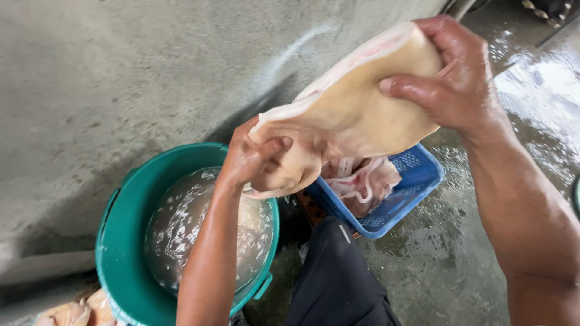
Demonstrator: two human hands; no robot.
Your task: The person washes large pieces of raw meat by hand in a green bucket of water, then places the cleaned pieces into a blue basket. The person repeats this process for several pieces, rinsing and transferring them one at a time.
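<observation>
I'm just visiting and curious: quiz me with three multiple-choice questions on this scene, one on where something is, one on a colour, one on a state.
1. Where is the blue basket?
A. Right of the bucket, on the wet floor
B. Inside the bucket
C. Hung on the wall

2. What colour is the bucket?
A. Red
B. Green
C. White

3. How is the slab of pale meat held?
A. Lying in the water
B. Lying on the floor
C. Lifted in both hands

Answers: 1 A, it stands beside the bucket. 2 B, its rim is green. 3 C, left hand and right hand grip it in the air.
</observation>
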